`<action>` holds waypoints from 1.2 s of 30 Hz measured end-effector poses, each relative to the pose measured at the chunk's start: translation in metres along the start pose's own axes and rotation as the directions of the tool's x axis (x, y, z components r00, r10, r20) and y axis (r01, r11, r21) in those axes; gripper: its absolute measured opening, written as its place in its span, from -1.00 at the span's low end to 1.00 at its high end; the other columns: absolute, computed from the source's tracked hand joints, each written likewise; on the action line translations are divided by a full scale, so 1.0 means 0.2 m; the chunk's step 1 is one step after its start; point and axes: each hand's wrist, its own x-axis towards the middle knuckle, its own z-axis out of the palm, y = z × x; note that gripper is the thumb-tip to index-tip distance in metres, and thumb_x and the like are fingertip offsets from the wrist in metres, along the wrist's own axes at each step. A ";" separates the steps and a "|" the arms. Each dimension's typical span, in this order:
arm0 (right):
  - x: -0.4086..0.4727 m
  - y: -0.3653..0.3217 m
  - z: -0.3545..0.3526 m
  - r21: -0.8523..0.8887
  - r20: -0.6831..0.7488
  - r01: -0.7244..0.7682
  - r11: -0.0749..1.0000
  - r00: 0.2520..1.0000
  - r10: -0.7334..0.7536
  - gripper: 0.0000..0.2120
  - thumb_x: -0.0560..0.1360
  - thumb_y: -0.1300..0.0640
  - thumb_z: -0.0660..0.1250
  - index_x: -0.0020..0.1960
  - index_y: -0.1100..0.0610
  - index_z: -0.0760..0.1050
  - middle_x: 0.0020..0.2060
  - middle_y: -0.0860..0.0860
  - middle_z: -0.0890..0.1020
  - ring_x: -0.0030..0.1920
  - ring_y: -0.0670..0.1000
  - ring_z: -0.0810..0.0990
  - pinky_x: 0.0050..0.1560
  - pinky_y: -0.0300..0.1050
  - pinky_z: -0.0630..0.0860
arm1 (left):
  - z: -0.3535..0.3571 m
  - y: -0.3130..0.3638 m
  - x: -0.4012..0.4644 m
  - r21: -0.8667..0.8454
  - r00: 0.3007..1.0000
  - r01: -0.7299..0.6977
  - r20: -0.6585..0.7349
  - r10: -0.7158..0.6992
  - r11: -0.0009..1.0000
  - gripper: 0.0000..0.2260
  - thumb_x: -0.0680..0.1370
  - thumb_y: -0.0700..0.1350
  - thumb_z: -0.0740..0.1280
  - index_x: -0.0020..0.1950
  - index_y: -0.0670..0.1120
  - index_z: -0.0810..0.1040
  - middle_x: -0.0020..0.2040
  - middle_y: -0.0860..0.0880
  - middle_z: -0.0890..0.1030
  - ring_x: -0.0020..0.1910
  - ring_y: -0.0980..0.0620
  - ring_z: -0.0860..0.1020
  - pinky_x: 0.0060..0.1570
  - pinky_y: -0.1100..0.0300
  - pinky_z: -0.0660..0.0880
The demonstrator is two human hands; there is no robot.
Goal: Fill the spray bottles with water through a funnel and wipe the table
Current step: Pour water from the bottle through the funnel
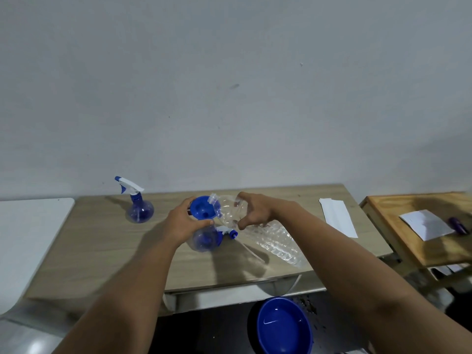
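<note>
the person's left hand [182, 223] grips the blue funnel [203, 209] seated in an open spray bottle [204, 238] at table [102, 251] centre. the right hand [255, 212] clamps a clear water bottle [258, 231], tipped with its mouth at the funnel's 2 o'clock rim. a fast pour could overflow the funnel and wet the table. the second spray bottle [139, 208] stands at 10 o'clock.

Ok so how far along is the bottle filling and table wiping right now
Looks done: the far spray bottle stands capped with its sprayer on; its water level is unclear. In hand: the left hand steadies the blue funnel on the near spray bottle, while the right hand tips the clear water bottle into it. Left: refitting the loose sprayer head and wiping the table.
</note>
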 end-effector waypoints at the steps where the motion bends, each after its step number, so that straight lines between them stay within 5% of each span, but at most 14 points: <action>1: 0.00 -0.01 0.00 -0.009 0.012 -0.010 1.000 1.000 0.010 -0.33 0.33 0.03 0.58 0.34 -0.03 0.34 -0.20 0.03 0.58 -0.31 0.06 0.59 -0.26 0.01 0.64 | 0.00 0.00 0.00 -0.002 1.000 0.003 -0.001 -0.003 1.000 -0.17 0.14 0.15 0.65 0.38 0.13 0.46 0.16 0.15 0.61 0.13 0.11 0.58 0.21 0.00 0.54; 10: -0.04 -0.08 -0.05 -0.150 0.050 -0.034 0.988 0.998 0.042 -0.29 0.35 0.02 0.59 0.39 0.01 0.33 -0.04 0.05 0.55 -0.18 0.15 0.70 -0.09 0.17 0.72 | 0.01 0.01 0.00 0.023 1.000 0.004 -0.027 -0.004 1.000 -0.16 0.20 0.06 0.67 0.43 0.07 0.43 0.18 0.09 0.59 0.16 0.04 0.56 0.22 0.01 0.53; 18: -0.06 -0.13 -0.08 -0.238 0.033 -0.049 0.970 0.998 0.058 -0.26 0.39 0.01 0.58 0.47 0.05 0.32 -0.05 -0.04 0.52 -0.19 0.01 0.65 -0.44 -0.16 0.54 | 0.02 0.03 -0.01 0.024 0.999 -0.020 -0.042 0.021 1.000 -0.23 0.22 0.01 0.67 0.38 0.08 0.47 0.10 0.13 0.59 0.12 0.05 0.57 0.18 0.06 0.53; 28: -0.08 -0.17 -0.10 -0.268 0.057 -0.074 0.961 0.994 0.092 -0.16 0.35 -0.05 0.59 0.52 0.02 0.28 0.23 0.03 0.51 0.03 0.11 0.66 -0.02 0.18 0.73 | 0.01 0.04 -0.02 0.038 0.998 -0.025 -0.055 0.027 0.999 -0.24 0.21 0.01 0.67 0.36 0.09 0.48 0.10 0.13 0.61 0.09 0.05 0.58 0.13 0.11 0.54; 36: -0.09 -0.18 -0.11 -0.250 0.069 -0.085 0.965 0.992 0.105 -0.19 0.34 -0.04 0.59 0.48 0.00 0.30 -0.02 -0.04 0.54 -0.05 0.13 0.70 -0.06 0.20 0.73 | 0.02 0.04 -0.02 0.024 0.998 -0.020 -0.053 0.022 0.999 -0.28 0.21 0.00 0.67 0.32 0.11 0.50 0.06 0.17 0.61 0.09 0.06 0.59 0.13 0.07 0.56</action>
